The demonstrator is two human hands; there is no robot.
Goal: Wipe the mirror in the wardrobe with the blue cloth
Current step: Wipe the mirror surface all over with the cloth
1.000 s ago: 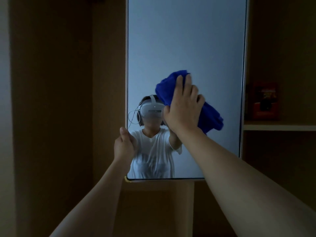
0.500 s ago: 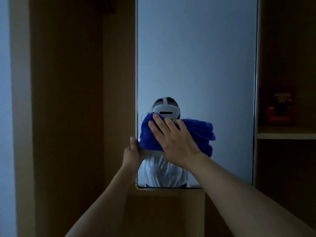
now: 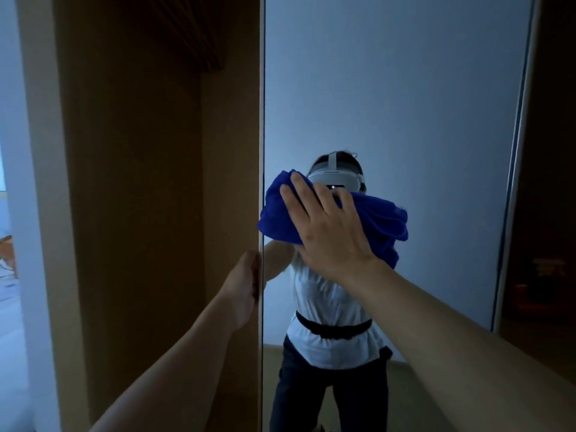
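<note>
The right hand (image 3: 330, 232) lies flat with fingers spread, pressing the bunched blue cloth (image 3: 378, 221) against the mirror (image 3: 405, 104) near its left edge. At about eight o'clock from the cloth, the left hand (image 3: 244, 289) grips that edge, fingers curled round it. Brown wardrobe panels (image 3: 140, 198) stand alongside.

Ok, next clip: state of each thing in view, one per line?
Blue cloth: bunched, pressed flat against the glass at the mirror's left edge.
Mirror: upright, held at its left edge.
Right hand: fingers spread, pressing the cloth.
Left hand: gripping the mirror's left edge.
</note>
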